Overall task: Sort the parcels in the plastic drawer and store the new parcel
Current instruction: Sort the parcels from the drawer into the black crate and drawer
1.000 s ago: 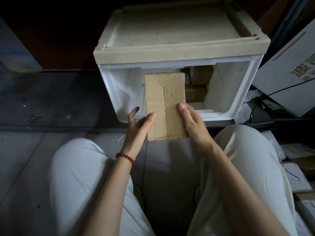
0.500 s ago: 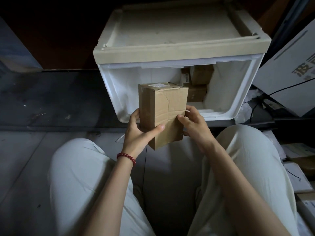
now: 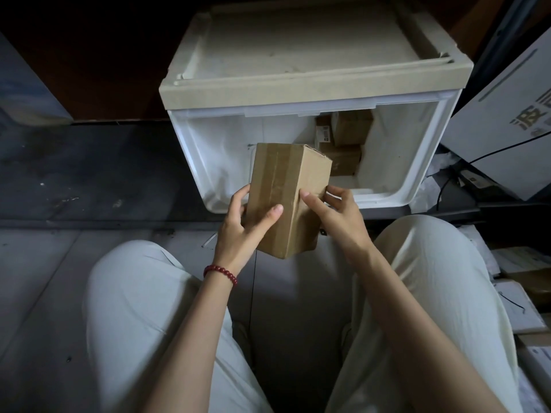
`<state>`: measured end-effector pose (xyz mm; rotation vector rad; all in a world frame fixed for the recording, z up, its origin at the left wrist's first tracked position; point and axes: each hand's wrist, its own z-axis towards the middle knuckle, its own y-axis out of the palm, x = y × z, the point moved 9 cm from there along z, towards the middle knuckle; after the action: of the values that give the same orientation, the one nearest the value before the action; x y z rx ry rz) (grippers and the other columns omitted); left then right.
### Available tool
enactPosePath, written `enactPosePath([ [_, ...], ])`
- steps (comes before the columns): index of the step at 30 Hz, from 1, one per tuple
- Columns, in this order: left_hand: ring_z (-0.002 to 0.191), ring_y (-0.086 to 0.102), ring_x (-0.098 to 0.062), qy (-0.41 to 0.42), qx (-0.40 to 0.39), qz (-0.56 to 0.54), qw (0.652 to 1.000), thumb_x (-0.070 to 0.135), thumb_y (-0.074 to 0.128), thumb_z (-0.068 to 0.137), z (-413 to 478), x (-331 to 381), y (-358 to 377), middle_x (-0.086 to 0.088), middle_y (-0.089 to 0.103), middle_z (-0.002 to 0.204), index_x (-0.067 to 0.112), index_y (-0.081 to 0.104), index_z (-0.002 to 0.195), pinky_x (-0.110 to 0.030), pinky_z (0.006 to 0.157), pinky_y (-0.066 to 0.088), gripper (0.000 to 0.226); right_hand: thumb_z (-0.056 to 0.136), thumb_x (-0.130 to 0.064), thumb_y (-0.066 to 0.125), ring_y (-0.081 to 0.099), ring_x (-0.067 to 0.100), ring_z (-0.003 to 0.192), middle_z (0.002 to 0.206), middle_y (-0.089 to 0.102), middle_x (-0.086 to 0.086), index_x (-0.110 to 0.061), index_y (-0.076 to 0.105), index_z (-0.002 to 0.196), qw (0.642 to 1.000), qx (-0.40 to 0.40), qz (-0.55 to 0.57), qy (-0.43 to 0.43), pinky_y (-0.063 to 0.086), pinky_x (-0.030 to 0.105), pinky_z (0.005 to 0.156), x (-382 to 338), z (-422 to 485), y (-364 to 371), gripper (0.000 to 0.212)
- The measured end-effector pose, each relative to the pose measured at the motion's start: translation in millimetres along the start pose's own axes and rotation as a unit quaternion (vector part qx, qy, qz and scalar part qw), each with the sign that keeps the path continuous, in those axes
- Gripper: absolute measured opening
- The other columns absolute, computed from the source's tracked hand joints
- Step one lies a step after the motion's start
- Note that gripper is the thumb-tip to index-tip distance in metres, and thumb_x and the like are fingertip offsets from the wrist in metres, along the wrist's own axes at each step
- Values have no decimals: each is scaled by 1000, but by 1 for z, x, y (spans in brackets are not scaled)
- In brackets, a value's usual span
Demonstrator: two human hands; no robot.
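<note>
Head view: left hand (image 3: 241,225) and right hand (image 3: 337,216) grip the taped, dented brown cardboard parcel (image 3: 286,201) before the white plastic drawer (image 3: 417,162).

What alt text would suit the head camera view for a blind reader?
A person's left hand and right hand hold a taped cardboard parcel in front of an open white plastic drawer, where other parcels are stacked at the back right.

Left hand (image 3: 241,222) and right hand (image 3: 340,217) both grip the parcel (image 3: 286,186)
</note>
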<state>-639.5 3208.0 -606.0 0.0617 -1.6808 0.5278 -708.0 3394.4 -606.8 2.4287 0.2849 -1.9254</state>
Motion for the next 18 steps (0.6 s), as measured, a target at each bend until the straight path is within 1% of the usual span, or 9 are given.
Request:
enactPosePath([
  [2, 114, 56, -11, 6, 4, 5, 1000, 63, 62, 78, 1, 1, -1, 7, 59, 125, 41, 37, 138, -30, 89, 50, 68, 62, -65, 73, 54, 14, 116, 136, 51, -6, -20, 36, 140, 999, -30, 7, 19, 46, 38, 100, 2, 0, 6, 97],
  [4, 116, 55, -14, 8, 4, 5, 1000, 52, 56, 88, 2, 1, -1, 4, 57, 127, 38, 39, 138, -32, 89, 50, 55, 59, -65, 71, 52, 16, 118, 135, 49, -6, -19, 32, 143, 998, -51, 11, 19, 45, 34, 96, 1, -1, 10, 103],
  [6, 115, 55, -15, 11, 6, 4, 1000, 46, 54, 91, 1, 2, -1, 3, 58, 126, 37, 41, 138, -31, 88, 51, 50, 67, -55, 75, 52, 14, 114, 128, 49, -7, -18, 31, 143, 998, -55, 32, 18, 44, 32, 93, 1, 0, 10, 95],
  [8, 114, 55, -14, 13, 8, 1, 1000, 45, 54, 92, 1, 3, 0, 3, 59, 125, 37, 41, 137, -31, 89, 50, 48, 73, -48, 76, 54, 11, 110, 125, 53, -8, -17, 35, 140, 997, -56, 48, 25, 47, 32, 94, 4, 2, 10, 84],
  [10, 113, 56, -13, 11, 8, -5, 1000, 47, 55, 91, 1, 3, 1, 4, 60, 123, 35, 42, 138, -33, 90, 51, 50, 74, -49, 75, 58, 11, 108, 122, 59, -6, -17, 44, 136, 997, -66, 38, 24, 49, 32, 92, 5, 3, 13, 76],
  [12, 111, 57, -13, -3, 9, -15, 1000, 49, 53, 91, 1, 3, 1, 6, 60, 119, 33, 42, 138, -32, 87, 50, 51, 76, -50, 73, 61, 12, 108, 117, 64, -5, -17, 52, 129, 997, -74, 34, 17, 49, 30, 89, 4, 1, 16, 65],
  [14, 111, 56, -12, -23, 18, -31, 999, 54, 51, 91, 1, 2, 0, 12, 60, 113, 34, 45, 134, -31, 86, 48, 47, 81, -47, 67, 60, 14, 108, 116, 64, -3, -17, 54, 125, 996, -79, 35, 26, 48, 30, 88, 6, 2, 17, 55],
  [16, 113, 55, -11, -44, 25, -52, 997, 64, 50, 85, 2, -1, -2, 12, 60, 117, 33, 49, 132, -33, 91, 47, 56, 84, -46, 61, 60, 17, 107, 115, 64, 2, -19, 55, 120, 994, -84, 53, 42, 48, 31, 88, 6, 2, 17, 45],
  [18, 114, 56, -12, -47, 22, -66, 996, 74, 50, 77, 2, -2, -3, 7, 60, 125, 29, 52, 131, -36, 95, 48, 69, 80, -51, 57, 62, 19, 107, 115, 65, 5, -21, 58, 115, 992, -97, 72, 46, 49, 32, 85, 3, 2, 18, 46],
])
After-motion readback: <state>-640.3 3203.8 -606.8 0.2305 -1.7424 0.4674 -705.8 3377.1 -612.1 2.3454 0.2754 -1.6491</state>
